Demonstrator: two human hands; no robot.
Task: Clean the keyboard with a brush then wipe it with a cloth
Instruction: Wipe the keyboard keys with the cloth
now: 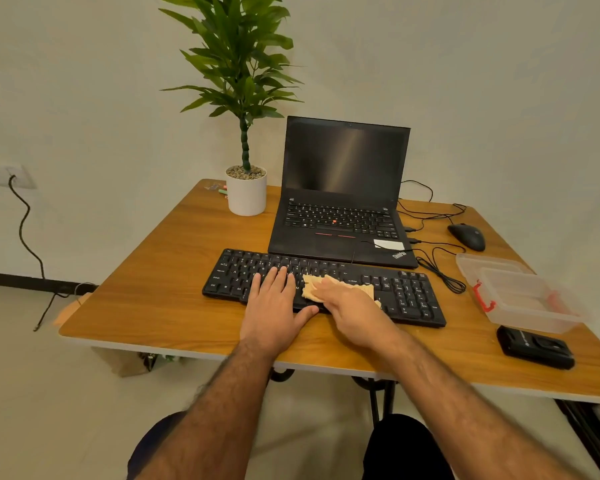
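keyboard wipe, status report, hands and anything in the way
Left hand flat on keyboard, steadying. Right hand pressing cloth on the middle keys. No brush in view. Laptop close behind; nothing blocking.

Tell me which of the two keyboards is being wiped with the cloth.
The separate black keyboard nearest the table's front edge: both hands rest on it, the right hand pressing the tan cloth. The laptop behind it has its own keyboard, untouched.

- I see the table (146,271) as smooth wood-grain with a soft sheen.
- On it, the keyboard (409,296) looks matt black plastic.
- The cloth (312,287) on the keyboard looks textured, beige.
- Right of the keyboard, the box (520,299) is clear glossy plastic.
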